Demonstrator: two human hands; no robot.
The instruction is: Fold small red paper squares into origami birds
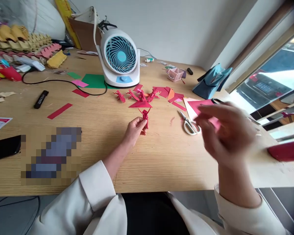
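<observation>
Pinched upright between the thumb and fingers of my left hand (pixel 136 127) is a small red origami figure (pixel 145 115), with two thin points sticking up at its top. My right hand (pixel 226 130) is raised above the right side of the table, its fingers bent. Motion smears them, so whether they hold anything cannot be made out. White-handled scissors (pixel 191 126) lie just left of that hand, beside pink and red paper sheets (pixel 198 106) partly hidden by it. Several more red folded figures (pixel 140 94) stand beyond my left hand, behind a red folded paper triangle (pixel 140 104).
A white and blue fan (pixel 121 57) stands at the back on green paper (pixel 93 81). Its cable crosses the table's left side near a black marker (pixel 41 99) and a red strip (pixel 59 111). A blue bag (pixel 212 81) and pink basket (pixel 175 74) stand back right.
</observation>
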